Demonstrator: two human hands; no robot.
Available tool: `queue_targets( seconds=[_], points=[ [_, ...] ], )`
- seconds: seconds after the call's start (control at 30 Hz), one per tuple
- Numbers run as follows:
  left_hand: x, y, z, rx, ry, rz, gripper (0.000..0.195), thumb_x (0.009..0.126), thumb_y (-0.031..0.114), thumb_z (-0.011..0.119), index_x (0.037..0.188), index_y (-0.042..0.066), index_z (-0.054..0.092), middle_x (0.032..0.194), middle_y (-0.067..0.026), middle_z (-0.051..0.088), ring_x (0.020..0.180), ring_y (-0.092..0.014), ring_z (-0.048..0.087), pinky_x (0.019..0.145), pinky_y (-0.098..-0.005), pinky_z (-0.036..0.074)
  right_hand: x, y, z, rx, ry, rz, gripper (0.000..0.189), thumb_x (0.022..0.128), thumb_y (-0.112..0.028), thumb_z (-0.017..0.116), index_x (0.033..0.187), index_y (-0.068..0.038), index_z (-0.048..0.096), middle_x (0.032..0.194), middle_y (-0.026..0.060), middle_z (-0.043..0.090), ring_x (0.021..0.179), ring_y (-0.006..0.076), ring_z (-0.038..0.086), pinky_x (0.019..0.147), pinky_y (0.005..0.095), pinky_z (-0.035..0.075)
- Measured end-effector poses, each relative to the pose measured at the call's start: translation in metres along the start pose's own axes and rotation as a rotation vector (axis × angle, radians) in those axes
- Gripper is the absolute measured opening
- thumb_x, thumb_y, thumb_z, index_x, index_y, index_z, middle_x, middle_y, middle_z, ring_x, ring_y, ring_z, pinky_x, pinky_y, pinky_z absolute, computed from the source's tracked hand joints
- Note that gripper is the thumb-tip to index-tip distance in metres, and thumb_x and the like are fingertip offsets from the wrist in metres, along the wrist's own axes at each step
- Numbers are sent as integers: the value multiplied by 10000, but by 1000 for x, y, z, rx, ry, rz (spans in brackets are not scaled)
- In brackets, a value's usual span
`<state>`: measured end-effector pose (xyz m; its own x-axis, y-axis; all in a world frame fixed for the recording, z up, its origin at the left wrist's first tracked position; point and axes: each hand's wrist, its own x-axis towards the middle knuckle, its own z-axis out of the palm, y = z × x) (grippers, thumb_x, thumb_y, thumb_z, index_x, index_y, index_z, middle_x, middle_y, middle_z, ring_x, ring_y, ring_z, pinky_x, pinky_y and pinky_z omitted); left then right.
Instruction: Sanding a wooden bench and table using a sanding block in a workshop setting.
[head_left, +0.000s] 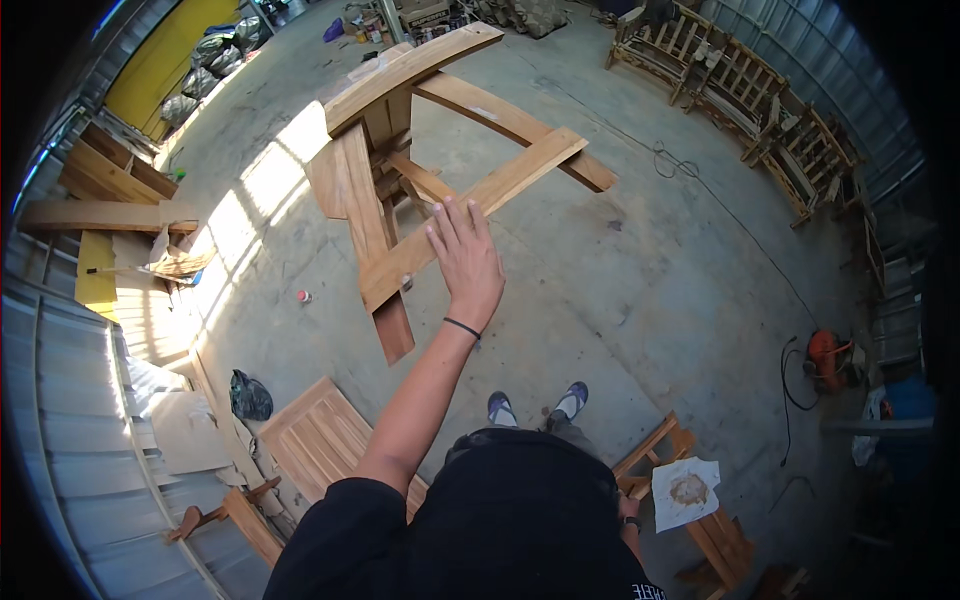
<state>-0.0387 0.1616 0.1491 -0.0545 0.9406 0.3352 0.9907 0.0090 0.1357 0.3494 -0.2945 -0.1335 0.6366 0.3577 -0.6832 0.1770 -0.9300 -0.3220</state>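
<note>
My left hand (469, 262), with a dark band at its wrist, lies with its fingers spread on the near wooden board (517, 169) of a timber frame. This board runs slantwise over the ends of two other boards, one on the left (360, 202) and one on the right (517, 120). A wider board (412, 71) crosses the far end, above slatted wooden parts. My right hand (628, 510) is low beside my body, partly hidden, near a small wooden piece of furniture (720, 536) with a stained white sheet (686, 491) on it.
A slatted wooden panel (322, 427) and a black plastic bag (251, 395) lie at the lower left. A small red-capped container (304, 296) is on the concrete floor. Wooden benches (720, 82) line the right wall; an orange power tool (829, 360) and a long cord (750, 232) lie there.
</note>
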Motion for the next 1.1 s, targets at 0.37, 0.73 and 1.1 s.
queue_targets(
  seconds=[0.37, 0.73, 1.1],
  points=[
    [145, -104, 10, 30, 134, -88, 724, 731, 276, 730, 1374, 63, 476, 1328, -140, 520, 1325, -333, 447, 1137, -652, 243, 31, -5, -7, 154, -25, 60, 288, 924, -240, 613, 773, 6, 612, 643, 99, 596, 530, 235, 576, 532, 393, 461],
    [304, -237, 8, 38, -18, -203, 796, 628, 433, 767, 1323, 117, 540, 1331, -128, 593, 1273, -317, 547, 1127, -639, 299, 5, -65, -14, 100, -21, 140, 205, 925, -188, 628, 799, -30, 593, 636, 73, 573, 523, 213, 551, 498, 379, 433],
    [403, -294, 28, 74, -92, -300, 925, 634, 521, 771, 1434, 162, 477, 1407, -84, 537, 1332, -277, 496, 1116, -699, 253, 107, -134, -44, 205, 37, 67, 202, 922, -172, 638, 793, -29, 576, 668, 66, 562, 565, 182, 531, 485, 385, 408]
  ],
)
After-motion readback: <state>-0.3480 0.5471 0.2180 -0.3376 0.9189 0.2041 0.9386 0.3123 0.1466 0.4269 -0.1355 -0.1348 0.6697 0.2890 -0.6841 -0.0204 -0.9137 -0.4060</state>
